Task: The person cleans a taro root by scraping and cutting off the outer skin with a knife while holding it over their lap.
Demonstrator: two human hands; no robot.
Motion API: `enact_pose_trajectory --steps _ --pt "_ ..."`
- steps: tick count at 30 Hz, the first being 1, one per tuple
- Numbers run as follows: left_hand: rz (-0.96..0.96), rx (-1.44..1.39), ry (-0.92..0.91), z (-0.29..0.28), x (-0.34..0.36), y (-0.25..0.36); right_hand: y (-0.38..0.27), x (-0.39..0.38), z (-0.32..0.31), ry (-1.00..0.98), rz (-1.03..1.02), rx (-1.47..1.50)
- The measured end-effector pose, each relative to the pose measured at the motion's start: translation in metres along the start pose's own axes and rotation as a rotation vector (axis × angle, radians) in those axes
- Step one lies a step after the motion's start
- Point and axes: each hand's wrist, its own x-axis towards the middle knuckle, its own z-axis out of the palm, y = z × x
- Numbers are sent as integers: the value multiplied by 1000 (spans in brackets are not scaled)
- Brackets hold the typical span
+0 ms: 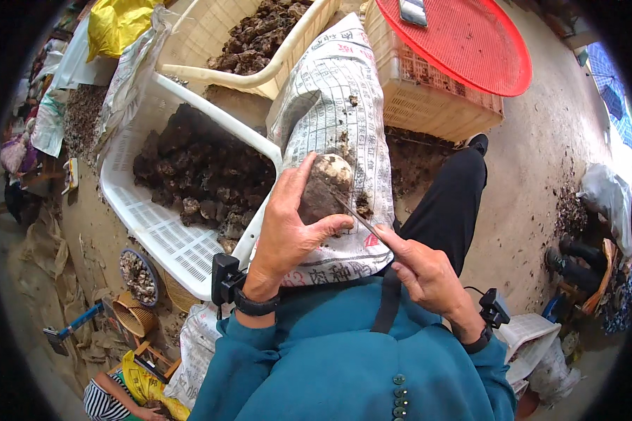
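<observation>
Over my lap lies a white woven sack (330,91) with printed lettering and bits of dirt on it. My left hand (288,217) is closed around a dirt-covered brown tuber-like lump (319,201), thumb below and fingers along its left side. A pale patch shows at the lump's far end. My right hand (425,277) grips a thin knife (355,215), its blade slanting up and left so that the tip meets or overlaps the lump. The handle is mostly hidden in my fingers.
Left of my lap stands a white plastic basket (179,244) of dark, soil-covered lumps (196,165). Behind it, a cream crate (274,70) holds more. A red mesh tray (463,42) with a phone (413,12) rests on another crate (428,105). Another person's arm (119,393) shows lower left.
</observation>
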Motion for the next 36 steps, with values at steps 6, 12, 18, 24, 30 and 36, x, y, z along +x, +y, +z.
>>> enact_pose_trajectory --steps 6,12,18,24,30,36 --pt "-1 18 -10 -2 1 -1 -7 2 7 2 43 105" --pt "-1 35 -1 1 2 -2 -14 3 11 -6 103 341" --pt "14 30 -1 1 2 0 -10 0 7 -107 243 525" --pt "16 -18 -15 -1 2 -5 -1 -6 -10 -52 31 -1" --pt "-5 26 3 1 0 -1 -12 2 -13 -25 63 -106" --pt "45 132 25 4 0 -1 -13 6 15 73 17 239"
